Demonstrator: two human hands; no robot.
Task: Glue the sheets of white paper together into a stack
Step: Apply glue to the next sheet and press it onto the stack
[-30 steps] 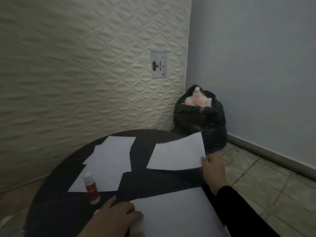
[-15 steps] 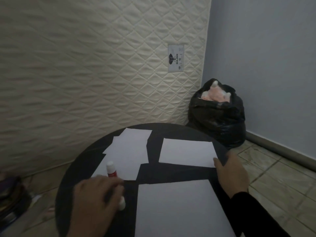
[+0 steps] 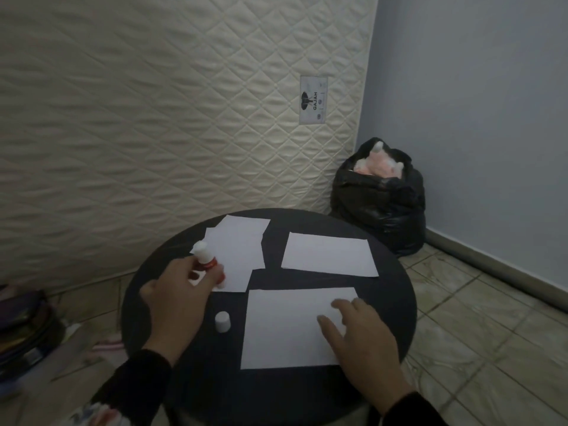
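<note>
A round black table point(image 3: 396, 290) carries white paper. The nearest sheet point(image 3: 285, 327) lies flat in front of me. My right hand point(image 3: 359, 336) rests on its right part with fingers spread. A second sheet point(image 3: 329, 255) lies flat behind it. Several overlapping sheets point(image 3: 236, 241) lie at the far left. My left hand point(image 3: 175, 299) grips a red and white glue stick point(image 3: 206, 258), lifted above those sheets with its white tip up. The glue stick's white cap point(image 3: 222, 321) stands on the table between my hands.
A quilted cream mattress point(image 3: 153, 118) leans against the wall behind the table. A full black rubbish bag point(image 3: 381, 204) sits on the tiled floor in the corner at right. Dark stacked items point(image 3: 21, 327) lie on the floor at left.
My left hand picked the glue stick up off the table, and its cap now stands alone. My right hand let go of the far sheet and came down onto the near sheet.
</note>
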